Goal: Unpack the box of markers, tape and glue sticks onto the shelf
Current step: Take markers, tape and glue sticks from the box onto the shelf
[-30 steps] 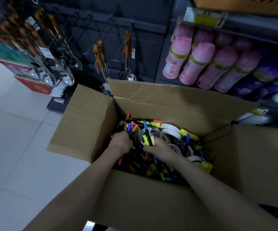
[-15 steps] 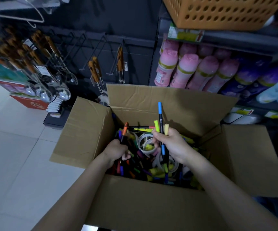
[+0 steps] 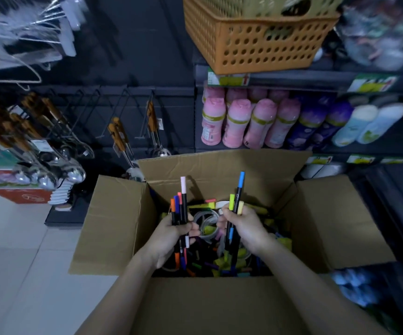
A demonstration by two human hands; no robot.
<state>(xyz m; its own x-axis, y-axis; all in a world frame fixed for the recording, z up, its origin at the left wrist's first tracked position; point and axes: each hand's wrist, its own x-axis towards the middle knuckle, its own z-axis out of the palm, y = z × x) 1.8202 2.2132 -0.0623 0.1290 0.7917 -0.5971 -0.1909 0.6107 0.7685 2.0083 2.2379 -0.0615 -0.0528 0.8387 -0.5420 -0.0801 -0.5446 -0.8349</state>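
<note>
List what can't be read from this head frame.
Head view: markers in the left hand and right hand; count unclear, barrels overlap inside each grip.
Head view: glue sticks in the box; dim jumbled pile, none identifiable.
Head view: shelf price labels; blurred, too small.
Head view: top-right goods; motion-blurred, cut by the edge.

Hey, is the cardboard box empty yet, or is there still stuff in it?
Not empty: loose markers and tape rolls lie piled inside the box.

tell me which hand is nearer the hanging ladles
Left. The left hand, gripping markers, is over the left side of the box, right of the ladles; the right hand is farther right, past the tape roll.
</note>
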